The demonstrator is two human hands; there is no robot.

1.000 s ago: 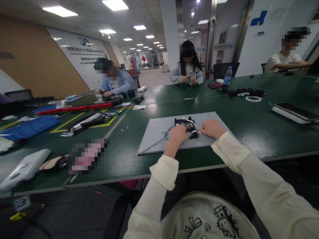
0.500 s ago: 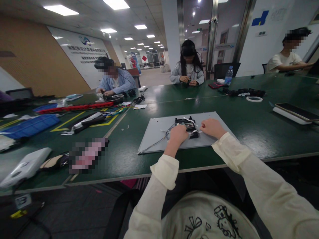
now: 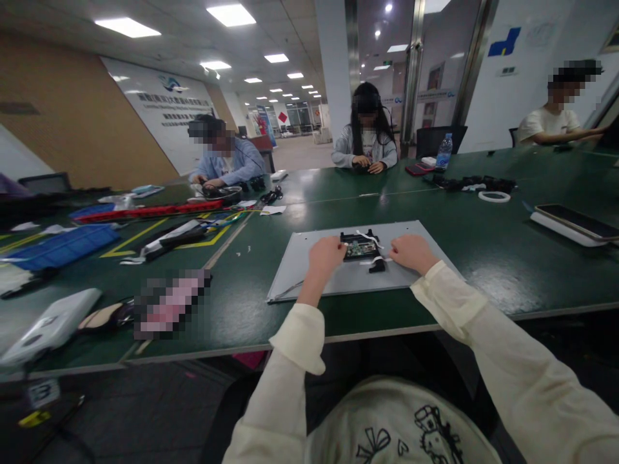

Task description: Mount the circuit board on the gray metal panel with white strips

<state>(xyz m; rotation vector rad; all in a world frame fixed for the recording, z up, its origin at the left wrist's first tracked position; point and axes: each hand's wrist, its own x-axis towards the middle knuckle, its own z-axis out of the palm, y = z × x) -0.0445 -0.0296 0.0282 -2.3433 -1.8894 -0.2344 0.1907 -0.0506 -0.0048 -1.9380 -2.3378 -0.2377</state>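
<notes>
A flat grey panel [image 3: 420, 241] lies on the green table [image 3: 507, 258] in front of me. A small black circuit module [image 3: 358, 247] with white tape strips sits on its middle. My left hand [image 3: 325, 256] rests on the panel just left of the module, fingers curled, over the spot where thin wires ran. My right hand [image 3: 409, 251] is fisted on the panel right of the module, near a small black part [image 3: 377, 265]. What either fist holds is hidden.
Three other people sit at the far side of the table. A water bottle [image 3: 442, 151], a tape roll [image 3: 494, 196], black parts [image 3: 476, 183] and a flat device [image 3: 573, 221] lie to the right. Blue trays [image 3: 62, 245], a red strip [image 3: 145, 210] and cables lie left.
My left hand has slid left, off the module's near corner to the panel beside it. The module now shows fully. My right hand has barely moved.
</notes>
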